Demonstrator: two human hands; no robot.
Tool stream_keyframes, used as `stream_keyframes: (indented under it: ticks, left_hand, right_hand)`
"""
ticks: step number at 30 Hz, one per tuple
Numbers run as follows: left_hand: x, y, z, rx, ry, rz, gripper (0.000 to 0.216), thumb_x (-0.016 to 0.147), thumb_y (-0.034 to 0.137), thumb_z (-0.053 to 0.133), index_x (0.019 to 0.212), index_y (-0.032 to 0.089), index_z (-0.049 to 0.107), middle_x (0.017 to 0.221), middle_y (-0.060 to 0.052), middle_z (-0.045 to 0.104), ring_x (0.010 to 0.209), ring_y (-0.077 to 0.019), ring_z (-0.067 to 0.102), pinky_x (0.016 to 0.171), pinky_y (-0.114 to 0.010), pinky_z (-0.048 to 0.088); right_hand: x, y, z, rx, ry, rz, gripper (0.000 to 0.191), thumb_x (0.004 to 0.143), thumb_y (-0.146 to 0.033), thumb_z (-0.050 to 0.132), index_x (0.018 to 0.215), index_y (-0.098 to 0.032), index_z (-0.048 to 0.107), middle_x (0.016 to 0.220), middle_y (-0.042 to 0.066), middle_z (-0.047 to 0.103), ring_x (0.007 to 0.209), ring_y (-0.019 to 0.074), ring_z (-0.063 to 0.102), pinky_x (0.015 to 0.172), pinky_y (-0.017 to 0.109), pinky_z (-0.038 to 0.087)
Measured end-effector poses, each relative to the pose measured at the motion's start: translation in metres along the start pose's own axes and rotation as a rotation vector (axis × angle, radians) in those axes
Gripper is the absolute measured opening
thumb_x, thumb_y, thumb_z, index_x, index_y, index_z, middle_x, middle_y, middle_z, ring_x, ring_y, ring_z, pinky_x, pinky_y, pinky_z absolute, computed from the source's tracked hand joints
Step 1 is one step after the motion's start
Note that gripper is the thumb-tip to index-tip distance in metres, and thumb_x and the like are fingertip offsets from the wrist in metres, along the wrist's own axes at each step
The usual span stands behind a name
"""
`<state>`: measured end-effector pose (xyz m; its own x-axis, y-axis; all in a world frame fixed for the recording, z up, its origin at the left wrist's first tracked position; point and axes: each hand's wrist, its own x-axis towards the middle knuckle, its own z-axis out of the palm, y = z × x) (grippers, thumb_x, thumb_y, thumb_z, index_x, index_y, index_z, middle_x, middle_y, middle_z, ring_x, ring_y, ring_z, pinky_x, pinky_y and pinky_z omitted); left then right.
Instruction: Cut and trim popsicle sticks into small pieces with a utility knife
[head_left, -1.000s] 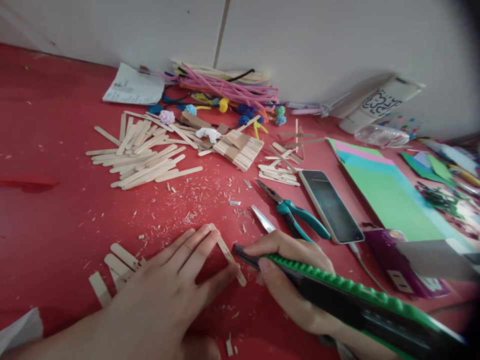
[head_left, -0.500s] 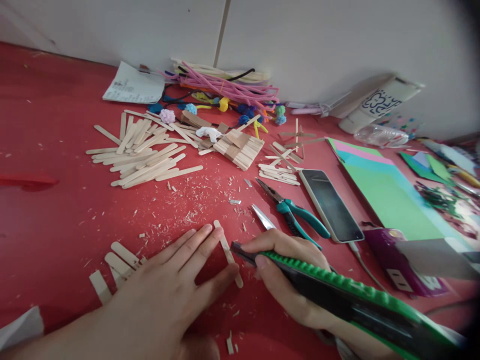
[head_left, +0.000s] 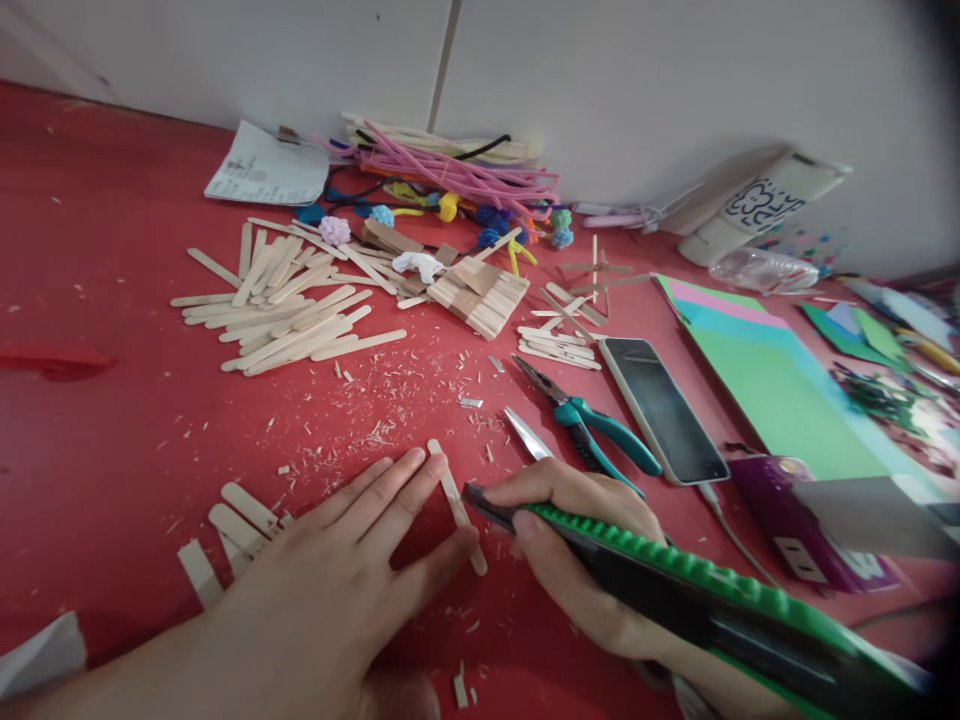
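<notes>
My left hand (head_left: 360,560) lies flat with its fingers spread, a fingertip and the thumb pressing a popsicle stick (head_left: 453,500) onto the red table (head_left: 142,420). In my right hand (head_left: 577,550) is a green and black utility knife (head_left: 675,590). Its tip touches or nearly touches the stick's right side, between my left fingertip and thumb. Several more popsicle sticks (head_left: 251,508) lie partly hidden beside my left hand. Wood shavings (head_left: 375,420) are scattered beyond my fingers.
Piled popsicle sticks (head_left: 292,300), a taped stick bundle (head_left: 480,297) and pipe cleaners (head_left: 457,170) lie toward the wall. Pliers (head_left: 592,430), scissors (head_left: 527,433), a phone (head_left: 664,410), a purple box (head_left: 795,520) and coloured paper (head_left: 780,370) occupy the right side.
Almost nothing differs. Both hands and the stick stay in place; the utility knife has shifted very slightly.
</notes>
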<state>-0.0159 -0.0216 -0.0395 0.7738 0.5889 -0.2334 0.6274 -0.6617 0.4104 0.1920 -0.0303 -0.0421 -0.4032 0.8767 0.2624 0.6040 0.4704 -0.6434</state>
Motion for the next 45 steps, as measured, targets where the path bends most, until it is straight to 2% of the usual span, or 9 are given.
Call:
stream_keyframes:
  ticks: [7, 12, 16, 21, 23, 30, 34, 39, 45]
  left_hand:
    - [0.000, -0.002, 0.001, 0.027, -0.029, -0.002, 0.076, 0.067, 0.047, 0.073, 0.136, 0.029, 0.044, 0.147, -0.019, 0.030, 0.131, -0.0413, 0.033, 0.099, -0.056, 0.037]
    - [0.002, -0.001, 0.001, 0.025, -0.045, -0.015, 0.079, 0.066, 0.045, 0.074, 0.137, 0.032, 0.042, 0.147, -0.018, 0.031, 0.131, -0.0405, 0.034, 0.099, -0.056, 0.037]
    - [-0.001, -0.002, 0.003, 0.009, -0.039, -0.022, 0.077, 0.066, 0.045, 0.074, 0.136, 0.030, 0.044, 0.147, -0.017, 0.032, 0.130, -0.0405, 0.034, 0.100, -0.056, 0.036]
    - [-0.009, -0.005, 0.015, 0.018, 0.114, 0.020, 0.069, 0.073, 0.050, 0.067, 0.136, 0.032, 0.043, 0.150, -0.013, 0.027, 0.133, -0.0381, 0.031, 0.104, -0.056, 0.031]
    - [-0.010, -0.006, 0.018, 0.041, 0.125, 0.022, 0.070, 0.072, 0.047, 0.069, 0.136, 0.034, 0.043, 0.151, -0.012, 0.025, 0.133, -0.0377, 0.031, 0.104, -0.056, 0.032]
    - [-0.006, -0.004, 0.009, 0.052, -0.007, -0.009, 0.075, 0.072, 0.053, 0.067, 0.138, 0.031, 0.040, 0.147, -0.018, 0.030, 0.130, -0.0406, 0.035, 0.097, -0.056, 0.040]
    - [-0.007, -0.004, 0.008, 0.051, 0.045, 0.012, 0.074, 0.071, 0.049, 0.069, 0.137, 0.031, 0.042, 0.149, -0.016, 0.028, 0.131, -0.0391, 0.034, 0.101, -0.056, 0.035]
    - [-0.002, -0.001, 0.002, 0.052, -0.029, 0.012, 0.080, 0.067, 0.048, 0.073, 0.138, 0.030, 0.040, 0.147, -0.020, 0.029, 0.130, -0.0422, 0.034, 0.097, -0.057, 0.039]
    - [-0.001, -0.002, 0.003, 0.044, 0.019, 0.031, 0.075, 0.068, 0.051, 0.071, 0.135, 0.029, 0.045, 0.145, -0.017, 0.036, 0.128, -0.0401, 0.039, 0.098, -0.054, 0.040]
  right_hand:
    - [-0.001, 0.001, 0.001, 0.050, -0.026, 0.018, 0.015, 0.085, -0.014, 0.048, 0.093, -0.024, 0.055, 0.077, 0.000, 0.071, 0.066, 0.0111, 0.068, 0.055, 0.016, 0.050]
    - [-0.001, 0.001, 0.001, 0.056, -0.037, 0.017, 0.016, 0.086, -0.012, 0.046, 0.093, -0.024, 0.054, 0.072, -0.001, 0.070, 0.058, 0.0100, 0.066, 0.052, 0.016, 0.049]
    - [0.001, -0.001, 0.001, 0.051, -0.037, 0.017, 0.016, 0.085, -0.012, 0.046, 0.093, -0.024, 0.054, 0.072, 0.001, 0.069, 0.059, 0.0112, 0.066, 0.052, 0.017, 0.050]
    - [0.008, -0.003, 0.003, 0.002, -0.067, -0.214, 0.023, 0.077, -0.004, 0.041, 0.091, -0.019, 0.052, 0.065, 0.003, 0.066, 0.049, 0.0115, 0.061, 0.046, 0.020, 0.048]
    - [0.010, -0.003, 0.003, -0.012, -0.064, -0.263, 0.024, 0.076, -0.003, 0.041, 0.091, -0.018, 0.051, 0.063, 0.003, 0.065, 0.048, 0.0116, 0.060, 0.045, 0.021, 0.047]
    - [0.011, -0.003, 0.000, -0.001, -0.023, -0.158, 0.018, 0.080, -0.007, 0.043, 0.088, -0.022, 0.050, 0.058, -0.003, 0.063, 0.047, 0.0088, 0.059, 0.045, 0.017, 0.046]
    - [0.007, -0.002, 0.001, 0.020, -0.028, -0.093, 0.019, 0.082, -0.008, 0.045, 0.091, -0.022, 0.052, 0.064, -0.003, 0.066, 0.051, 0.0080, 0.062, 0.050, 0.016, 0.048]
    - [0.002, 0.000, 0.002, 0.022, -0.025, -0.037, 0.016, 0.083, -0.011, 0.048, 0.092, -0.023, 0.054, 0.075, 0.000, 0.070, 0.064, 0.0103, 0.067, 0.055, 0.017, 0.050]
    - [0.005, -0.007, 0.004, 0.103, -0.049, 0.132, 0.013, 0.084, -0.014, 0.047, 0.089, -0.022, 0.057, 0.063, -0.003, 0.067, 0.050, 0.0077, 0.062, 0.048, 0.016, 0.046]
